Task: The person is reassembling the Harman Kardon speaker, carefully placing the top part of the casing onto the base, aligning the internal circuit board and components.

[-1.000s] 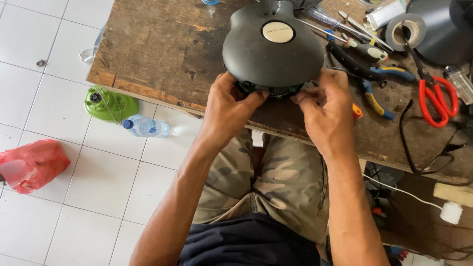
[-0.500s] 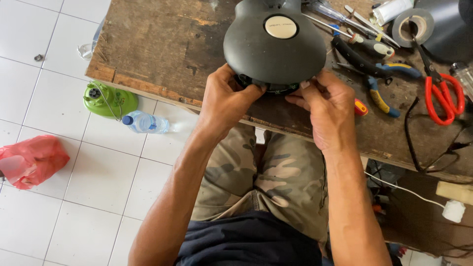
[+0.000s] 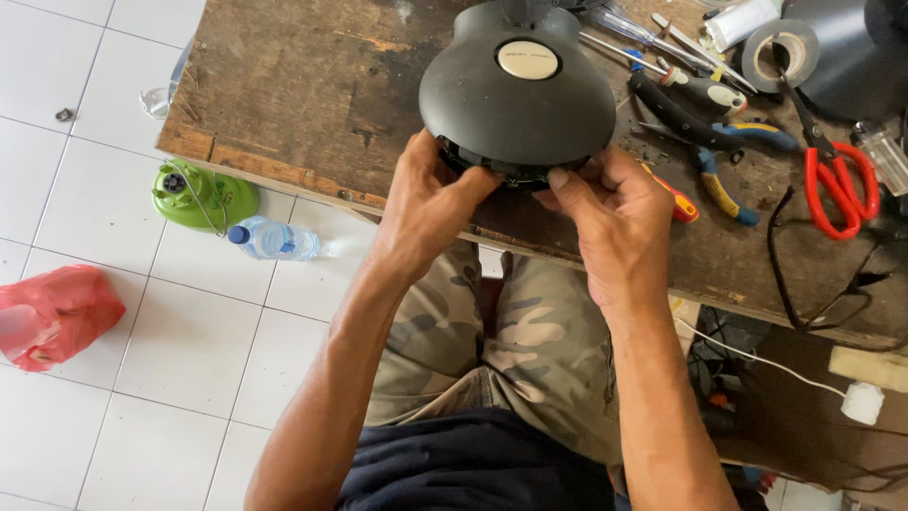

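Observation:
A dark grey rounded appliance base (image 3: 515, 90) with a pale oval label on top lies on the worn wooden workbench (image 3: 303, 85). My left hand (image 3: 430, 194) grips its near left rim, fingers curled under the edge. My right hand (image 3: 610, 213) grips the near right rim, thumb and forefinger pinching the lower edge. Both hands sit at the bench's front edge, above my camouflage-trousered knees. What the fingertips touch under the rim is hidden.
Pliers (image 3: 705, 128), screwdrivers (image 3: 653, 33), red-handled scissors (image 3: 837, 185) and a tape roll (image 3: 780, 52) lie right of the base, with black cables (image 3: 804, 274). On the white tile floor stand a green round part (image 3: 199, 194), a plastic bottle (image 3: 274, 239) and a red bag (image 3: 57, 317).
My hands have shifted slightly along the near rim of the base. My right hand now pinches nearer the middle. The base has barely moved.

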